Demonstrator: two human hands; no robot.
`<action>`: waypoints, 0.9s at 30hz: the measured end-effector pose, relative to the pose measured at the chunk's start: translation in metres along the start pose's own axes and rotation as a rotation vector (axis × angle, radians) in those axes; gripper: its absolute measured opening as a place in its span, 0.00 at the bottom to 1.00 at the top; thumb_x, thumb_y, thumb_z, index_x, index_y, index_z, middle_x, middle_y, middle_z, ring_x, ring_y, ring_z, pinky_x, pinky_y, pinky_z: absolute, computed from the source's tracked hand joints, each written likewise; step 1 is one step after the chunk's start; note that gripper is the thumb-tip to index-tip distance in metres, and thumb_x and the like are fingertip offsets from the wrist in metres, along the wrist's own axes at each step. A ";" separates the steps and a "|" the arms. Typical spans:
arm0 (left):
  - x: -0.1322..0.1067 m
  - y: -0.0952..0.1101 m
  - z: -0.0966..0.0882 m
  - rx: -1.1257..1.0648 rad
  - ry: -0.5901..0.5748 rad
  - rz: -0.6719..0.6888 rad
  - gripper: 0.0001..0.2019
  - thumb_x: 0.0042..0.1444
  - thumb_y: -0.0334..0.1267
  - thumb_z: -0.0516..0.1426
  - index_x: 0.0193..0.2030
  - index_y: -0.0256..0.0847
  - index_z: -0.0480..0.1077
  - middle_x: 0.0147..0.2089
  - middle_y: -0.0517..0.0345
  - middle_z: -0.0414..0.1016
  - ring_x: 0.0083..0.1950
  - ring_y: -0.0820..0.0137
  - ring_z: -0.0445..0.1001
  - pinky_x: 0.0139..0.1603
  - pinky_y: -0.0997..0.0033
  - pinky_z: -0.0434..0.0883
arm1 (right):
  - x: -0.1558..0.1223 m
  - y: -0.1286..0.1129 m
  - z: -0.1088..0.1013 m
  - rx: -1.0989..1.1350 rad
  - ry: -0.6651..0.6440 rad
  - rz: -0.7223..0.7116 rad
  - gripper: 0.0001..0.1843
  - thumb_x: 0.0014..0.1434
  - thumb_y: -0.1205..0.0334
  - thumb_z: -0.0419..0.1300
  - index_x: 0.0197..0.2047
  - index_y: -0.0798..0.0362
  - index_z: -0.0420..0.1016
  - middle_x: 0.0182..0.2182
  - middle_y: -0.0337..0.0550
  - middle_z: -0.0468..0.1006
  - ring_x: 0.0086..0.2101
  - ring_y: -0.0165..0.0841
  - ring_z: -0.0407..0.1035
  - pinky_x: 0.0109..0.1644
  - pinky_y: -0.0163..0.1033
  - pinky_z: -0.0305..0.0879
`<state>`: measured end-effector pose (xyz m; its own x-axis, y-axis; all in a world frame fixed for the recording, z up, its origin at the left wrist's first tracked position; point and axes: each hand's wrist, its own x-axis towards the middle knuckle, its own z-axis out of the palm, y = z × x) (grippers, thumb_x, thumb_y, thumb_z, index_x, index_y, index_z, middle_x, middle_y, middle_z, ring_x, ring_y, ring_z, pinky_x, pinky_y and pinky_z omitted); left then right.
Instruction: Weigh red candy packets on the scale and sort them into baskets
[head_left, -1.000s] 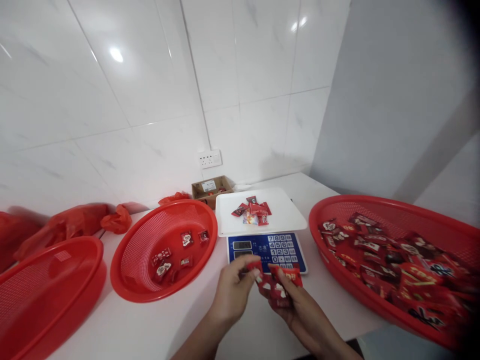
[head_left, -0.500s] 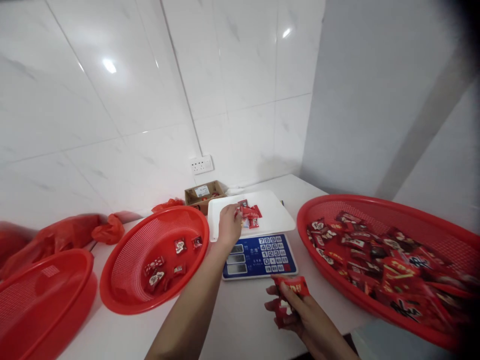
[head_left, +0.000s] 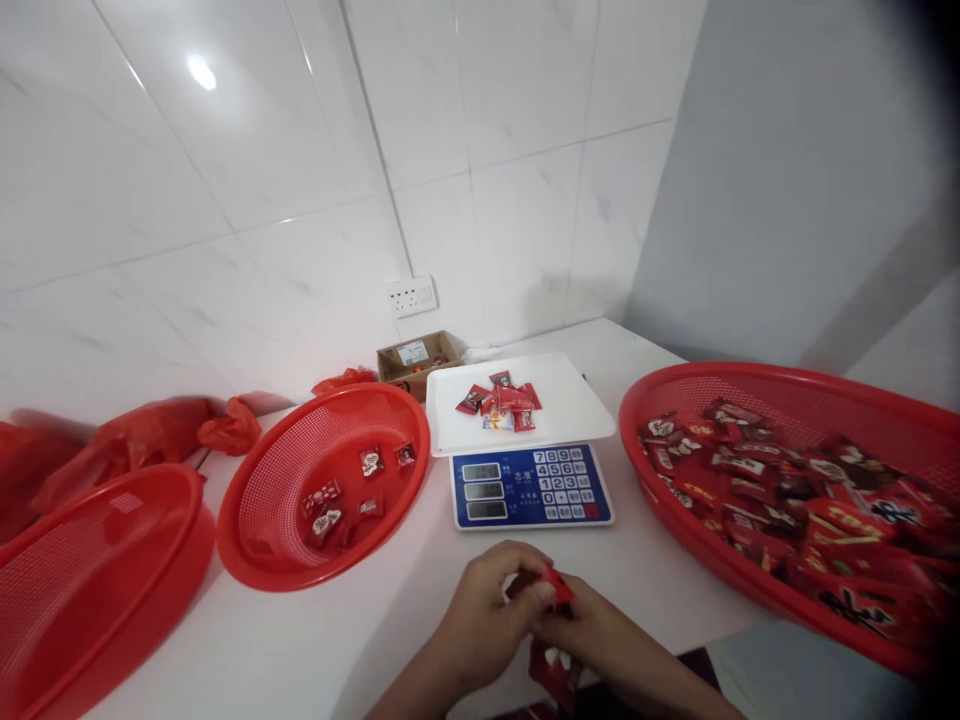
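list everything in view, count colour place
scale: one, white pan, blue keypad, table centre
scale packets: about seven, mostly red, on the scale's pan
middle basket: one, red mesh, left of the scale
middle basket packets: about five, red, inside it
left basket: one, red, left edge
right basket: one, red, right of the scale
right basket packets: many, red and dark, heaped inside it
plastic bags: a few, red, back left
cardboard box: one, brown, behind the scale
wall socket: one, white, on the tiles
table: one, white, under everything
held packets: a few, red, between both hands
left hand: one, near edge, pinching the held packets
right hand: one, beside it, gripping them
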<state>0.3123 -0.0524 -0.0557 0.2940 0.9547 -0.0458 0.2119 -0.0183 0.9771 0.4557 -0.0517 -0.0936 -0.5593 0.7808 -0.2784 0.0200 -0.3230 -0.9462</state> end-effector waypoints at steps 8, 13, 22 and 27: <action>-0.012 -0.001 -0.020 -0.158 0.274 -0.065 0.11 0.53 0.45 0.55 0.32 0.37 0.69 0.26 0.61 0.67 0.28 0.76 0.62 0.31 0.74 0.62 | 0.001 0.003 -0.003 0.350 0.020 0.032 0.24 0.48 0.44 0.61 0.41 0.51 0.65 0.36 0.41 0.72 0.20 0.24 0.68 0.15 0.25 0.46; -0.009 -0.024 0.001 0.029 0.341 -0.038 0.07 0.54 0.41 0.55 0.33 0.40 0.66 0.29 0.62 0.67 0.28 0.75 0.64 0.30 0.74 0.64 | 0.002 -0.001 0.002 0.447 0.082 0.055 0.33 0.47 0.45 0.63 0.53 0.49 0.59 0.29 0.39 0.73 0.21 0.26 0.68 0.16 0.26 0.51; -0.016 -0.024 0.001 0.375 0.213 0.208 0.12 0.60 0.38 0.47 0.46 0.45 0.70 0.44 0.53 0.76 0.45 0.68 0.72 0.47 0.66 0.69 | 0.005 -0.001 0.009 0.412 0.274 0.041 0.23 0.45 0.47 0.65 0.41 0.53 0.69 0.24 0.36 0.71 0.22 0.25 0.63 0.27 0.32 0.60; -0.014 -0.008 -0.068 0.851 0.506 0.302 0.15 0.57 0.40 0.51 0.50 0.44 0.68 0.53 0.49 0.71 0.57 0.60 0.65 0.59 0.55 0.60 | 0.003 -0.007 0.000 0.377 0.337 0.073 0.26 0.42 0.46 0.65 0.41 0.52 0.69 0.34 0.42 0.76 0.23 0.25 0.62 0.28 0.34 0.59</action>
<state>0.2428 -0.0449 -0.0490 0.0597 0.8849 0.4620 0.8412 -0.2937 0.4539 0.4536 -0.0469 -0.0882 -0.2682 0.8582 -0.4376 -0.2862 -0.5048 -0.8144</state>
